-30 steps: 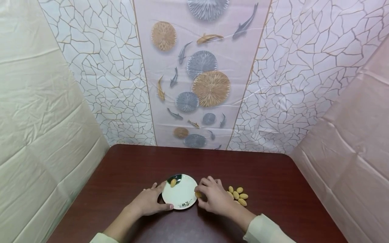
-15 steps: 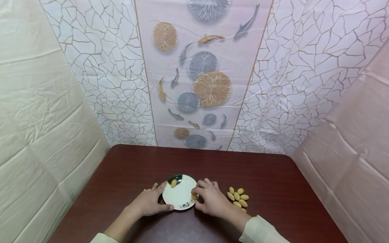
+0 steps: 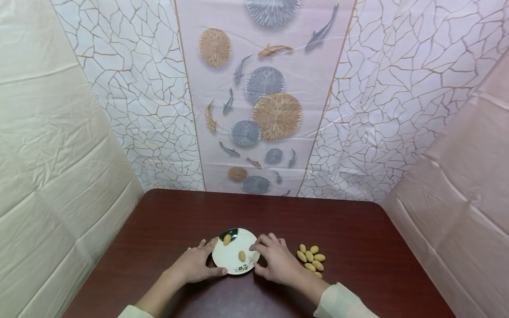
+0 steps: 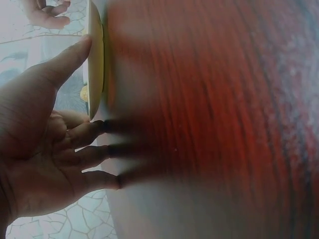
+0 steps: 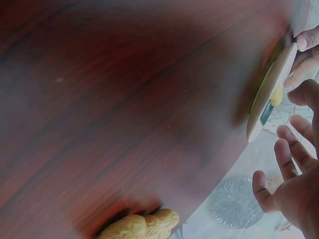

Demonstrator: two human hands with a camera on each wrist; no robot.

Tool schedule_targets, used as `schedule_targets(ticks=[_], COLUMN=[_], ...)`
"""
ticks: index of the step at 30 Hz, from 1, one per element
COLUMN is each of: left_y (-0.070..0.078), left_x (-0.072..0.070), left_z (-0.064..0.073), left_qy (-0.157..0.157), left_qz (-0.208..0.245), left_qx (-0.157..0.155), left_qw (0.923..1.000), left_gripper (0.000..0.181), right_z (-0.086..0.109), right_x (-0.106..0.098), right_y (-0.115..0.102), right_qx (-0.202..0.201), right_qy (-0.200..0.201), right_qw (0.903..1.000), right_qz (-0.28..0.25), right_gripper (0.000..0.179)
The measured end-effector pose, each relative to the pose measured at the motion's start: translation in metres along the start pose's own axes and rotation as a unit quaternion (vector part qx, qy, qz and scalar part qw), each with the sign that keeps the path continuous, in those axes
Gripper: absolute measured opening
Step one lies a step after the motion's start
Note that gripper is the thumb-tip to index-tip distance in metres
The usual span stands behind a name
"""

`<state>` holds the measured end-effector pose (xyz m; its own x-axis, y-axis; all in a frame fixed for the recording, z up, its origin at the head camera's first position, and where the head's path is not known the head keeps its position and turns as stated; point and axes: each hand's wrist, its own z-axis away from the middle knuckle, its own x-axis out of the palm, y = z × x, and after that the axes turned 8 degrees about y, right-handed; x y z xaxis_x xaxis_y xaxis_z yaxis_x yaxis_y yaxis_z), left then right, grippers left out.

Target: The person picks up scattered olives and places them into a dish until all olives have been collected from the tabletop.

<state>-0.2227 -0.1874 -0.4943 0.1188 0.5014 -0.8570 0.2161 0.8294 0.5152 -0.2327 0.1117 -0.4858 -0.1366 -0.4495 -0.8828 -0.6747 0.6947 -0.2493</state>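
Note:
My left hand [image 3: 195, 264] lies at the left side of a small white plate [image 3: 232, 258], thumb and index finger spread and touching its rim. The plate has a dark green patch and a leaf print. Two yellow-brown, oval, nut-like pieces are on it: one piece [image 3: 227, 240] on the dark patch, another piece [image 3: 241, 255] right of the middle. At the plate's right rim, my right hand [image 3: 278, 260] has thumb and fingers apart with nothing between them. In the right wrist view its fingers [image 5: 284, 152] are loosely bent beside the plate [image 5: 274, 89].
A cluster of several similar oval pieces [image 3: 310, 256] lies on the dark red-brown table [image 3: 191, 212], right of my right hand. Patterned cloth [image 3: 254, 154] hangs behind the table, and plain cloth [image 3: 71, 190] hangs at the sides.
My right hand moved slightly left over the plate's rim with an oval piece and let it go. That piece now lies on the plate. The left hand stays in place.

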Motion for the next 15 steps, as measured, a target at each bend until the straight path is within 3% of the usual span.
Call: schedule_targets(ticks=[8,15], left_y=[0.002,-0.004], left_x=[-0.001,0.001], left_z=[0.000,-0.005], left_qy=[0.000,0.010], left_qz=[-0.036,-0.057], left_qx=[0.009,0.056], left_qw=[0.9993,0.9967], left_gripper=[0.117,0.120], right_z=[0.013,0.021], right_x=[-0.005,-0.009], right_y=[0.005,0.011], right_qx=[0.016,0.007], right_qy=[-0.006,0.022], right_qw=[0.9998,0.9996], right_qz=[-0.008,0.020], right_gripper=[0.035,0.038])
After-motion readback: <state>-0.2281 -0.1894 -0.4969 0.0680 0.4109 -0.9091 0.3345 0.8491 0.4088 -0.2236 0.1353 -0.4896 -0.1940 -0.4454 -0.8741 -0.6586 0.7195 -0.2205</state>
